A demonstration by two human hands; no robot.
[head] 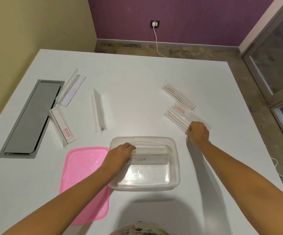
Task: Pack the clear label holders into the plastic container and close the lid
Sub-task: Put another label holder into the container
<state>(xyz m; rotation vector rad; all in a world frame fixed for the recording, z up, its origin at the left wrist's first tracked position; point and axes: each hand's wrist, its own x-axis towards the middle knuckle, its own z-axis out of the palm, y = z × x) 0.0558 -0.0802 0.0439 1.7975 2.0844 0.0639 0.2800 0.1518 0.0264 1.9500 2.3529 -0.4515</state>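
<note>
A clear plastic container (176,167) sits near the table's front edge, with its pink lid (81,177) lying flat to its left. Inside it lies a clear label holder marked "TIGER" (151,159); my left hand (120,154) reaches over the left rim and rests on that holder's left end. My right hand (198,132) grips the near end of a flat holder with red print (178,116) at the right. Another red-printed holder (177,94) lies beyond it. On the left lie three more holders (73,89) (62,125) (99,110).
A grey cable hatch (29,117) is set into the table (137,78) at the far left. A white cable runs from a wall socket (154,24) down to the floor behind the table. Glass doors stand at the right.
</note>
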